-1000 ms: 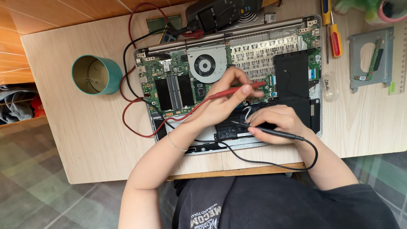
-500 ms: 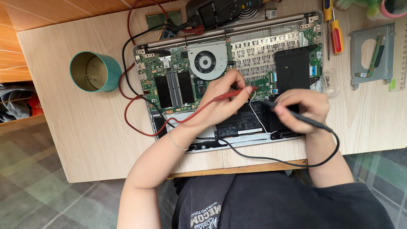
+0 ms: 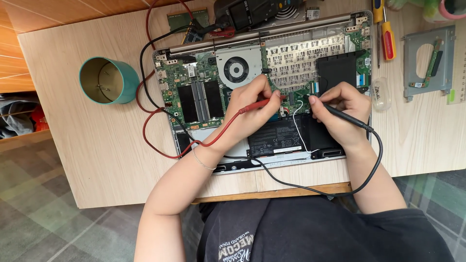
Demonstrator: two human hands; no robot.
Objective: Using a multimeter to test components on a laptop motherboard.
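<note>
A: Laptop lies opened up on the table, teal tin off to its left, green board and grey fan bare.

B: Left hand pinches the red probe; right hand pinches the black probe, both grips closed tight.

A: Risky, I'd say: a slipping tip could bridge neighbouring contacts.
</note>
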